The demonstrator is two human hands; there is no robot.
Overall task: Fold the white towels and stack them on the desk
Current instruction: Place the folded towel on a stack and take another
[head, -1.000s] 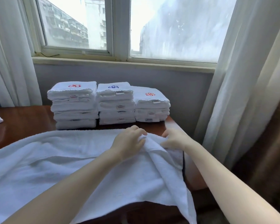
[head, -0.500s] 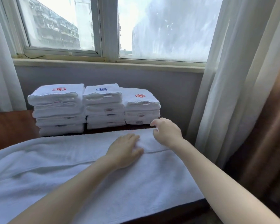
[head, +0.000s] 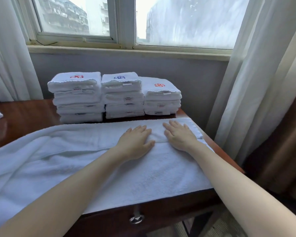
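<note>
**Both hands flat on the folded towel band, far right of the worktop**

Head view. A large white towel (head: 75, 159) lies spread along the near side of the wooden worktop (head: 24, 115), running off the left edge of the picture. Its far long edge is folded over towards the person, forming a band with a visible hem line.

The left hand (head: 135, 142) rests palm down on that hem, fingers (head: 142, 130) straight and close together, holding nothing. The right hand (head: 179, 135) lies palm down just beside it on the band, fingers (head: 173, 124) straight and slightly spread, holding nothing.

Change noted: half a second ago the right hand was curled at the towel's far edge; it is now laid flat. One second ago both hands gripped a raised corner and the towel's right end hung over the worktop edge; that end now lies flat on the worktop.

Behind the towel, three stacks of folded towels stand side by side under the window: left stack (head: 77, 98), middle stack (head: 123, 96), and a lower right stack (head: 161, 98).
</note>
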